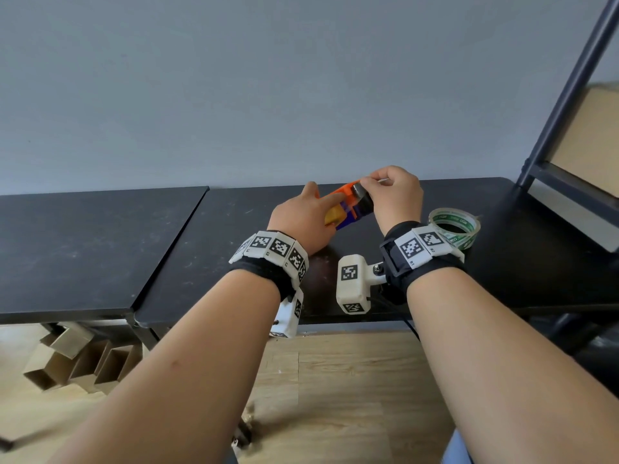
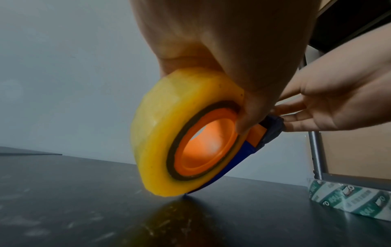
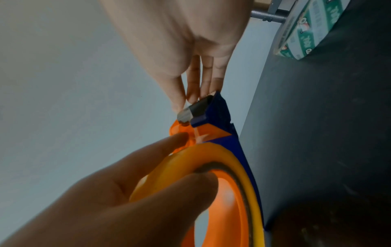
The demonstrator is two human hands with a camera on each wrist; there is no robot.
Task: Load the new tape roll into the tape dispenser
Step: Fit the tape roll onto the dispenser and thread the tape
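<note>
An orange and blue tape dispenser (image 1: pixel 350 209) is held tilted over the black table (image 1: pixel 217 236), its lower edge near the surface. A yellow tape roll (image 2: pixel 152 133) sits on its orange hub (image 2: pixel 207 150). My left hand (image 1: pixel 311 212) grips the roll and dispenser body, thumb at the core's rim. My right hand (image 1: pixel 382 185) pinches the dispenser's front end at the grey roller (image 3: pixel 190 113) beside the blue head (image 3: pixel 220 108). A second roll, green and white printed tape (image 1: pixel 455 229), lies flat on the table just right of my right wrist.
A dark metal shelf frame (image 1: pixel 569 95) stands at the table's right end with cardboard behind it. Another black tabletop (image 1: pixel 83 246) adjoins on the left. Open cardboard boxes (image 1: pixel 83 360) lie on the wood floor below. A grey wall runs behind the table.
</note>
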